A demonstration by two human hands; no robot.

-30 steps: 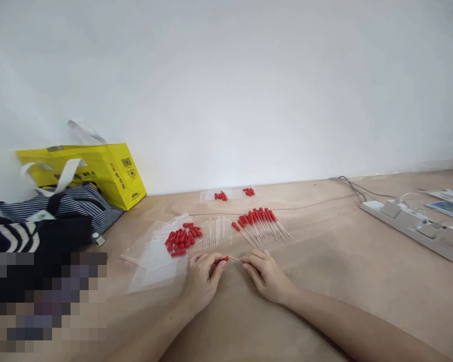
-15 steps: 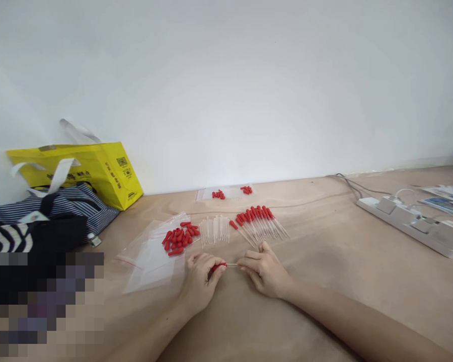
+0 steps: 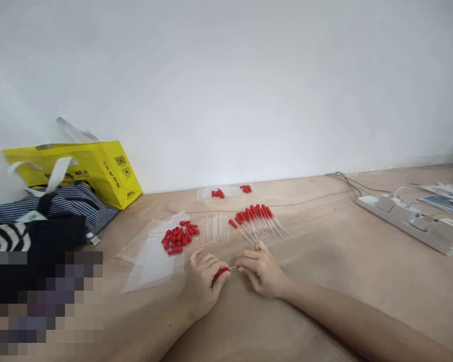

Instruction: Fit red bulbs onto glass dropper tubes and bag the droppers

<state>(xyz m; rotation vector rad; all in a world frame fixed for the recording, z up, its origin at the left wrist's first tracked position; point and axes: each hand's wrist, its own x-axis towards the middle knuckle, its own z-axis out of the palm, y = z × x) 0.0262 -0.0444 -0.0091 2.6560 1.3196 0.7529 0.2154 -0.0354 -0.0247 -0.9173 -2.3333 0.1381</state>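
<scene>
My left hand (image 3: 207, 282) pinches a red rubber bulb (image 3: 221, 272) between thumb and fingers. A thin clear tube (image 3: 232, 269) runs from the bulb to my right hand (image 3: 259, 269), whose fingers are closed on it. Beyond my hands lies a row of loose clear tubes (image 3: 214, 229). To its left, a pile of red bulbs (image 3: 177, 237) rests on clear plastic bags (image 3: 151, 266). Several tubes with red bulbs on their ends (image 3: 259, 219) lie side by side just past my right hand.
Near the wall, another plastic bag (image 3: 232, 191) has small red bulbs on it. A yellow bag (image 3: 113, 176) and a striped cloth bag (image 3: 79, 203) stand at the left. At the right are a white power strip (image 3: 411, 223) with cables and some papers (image 3: 445, 201).
Both hands are closer together, with less of the tube showing between them. My left hand has turned slightly, and the red bulb sits a little lower and further right.
</scene>
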